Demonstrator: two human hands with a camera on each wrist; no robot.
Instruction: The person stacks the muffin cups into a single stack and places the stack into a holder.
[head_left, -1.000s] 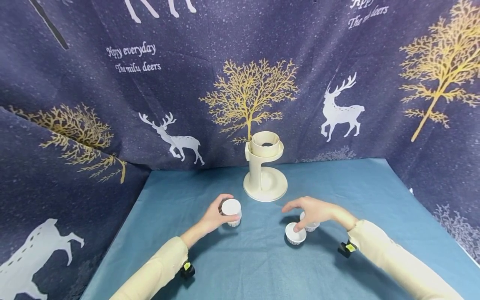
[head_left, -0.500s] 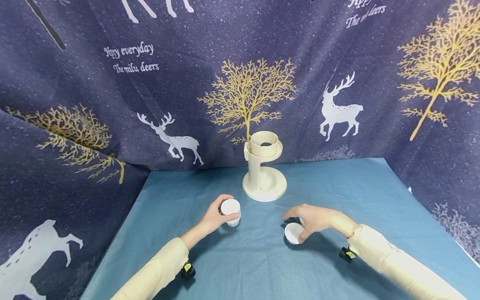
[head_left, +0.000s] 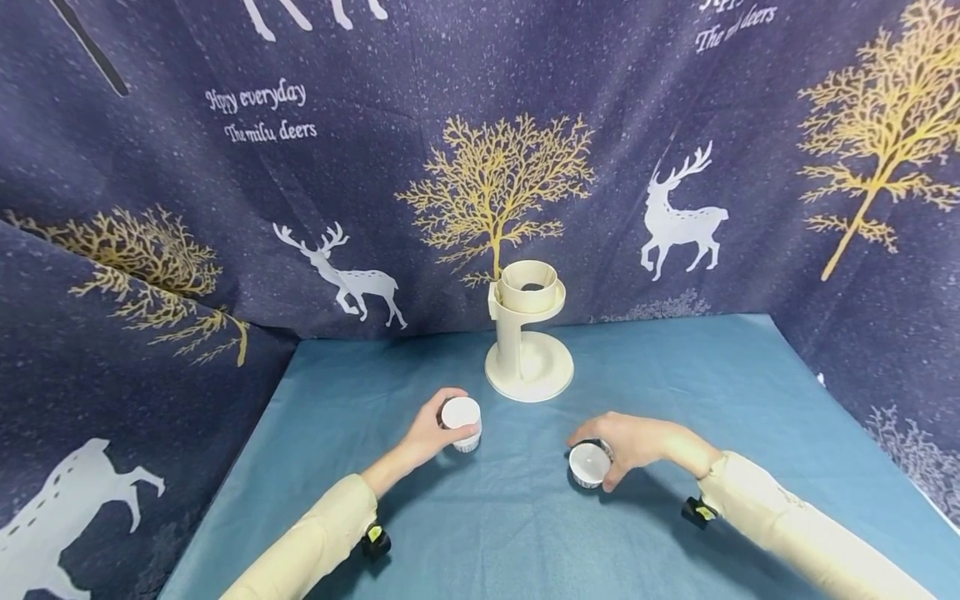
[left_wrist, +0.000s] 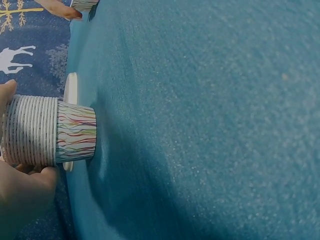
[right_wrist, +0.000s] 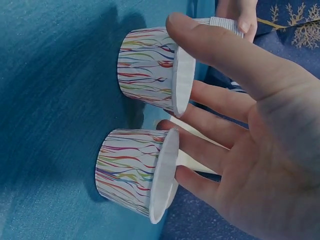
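Gripping a stack of paper cups, the left hand has thumb and fingers curled around its ribbed white rims; in the left wrist view the stack stands on the blue cloth, and only the lowest cup shows its wall with thin coloured wavy lines. The right hand is spread over two single paper cups, fingers nearly straight and apart. In the right wrist view the thumb tip lies on the rim of the first cup, and the other fingers reach behind the rim of the second cup; I cannot tell if they touch it. Both cups are short, slightly conical, white inside, with rolled rims, and they stand just beside each other without touching. From the head camera only one cup is clear, at about 8 o'clock from the right hand; the other is hidden under the palm.

At 12 o'clock from the hands, between them and farther back, stands a cream plastic cup holder with round base, upright column and ring on top. The table cover is matte blue, a little rough. Behind it hangs a dark blue curtain with white deer and golden trees.
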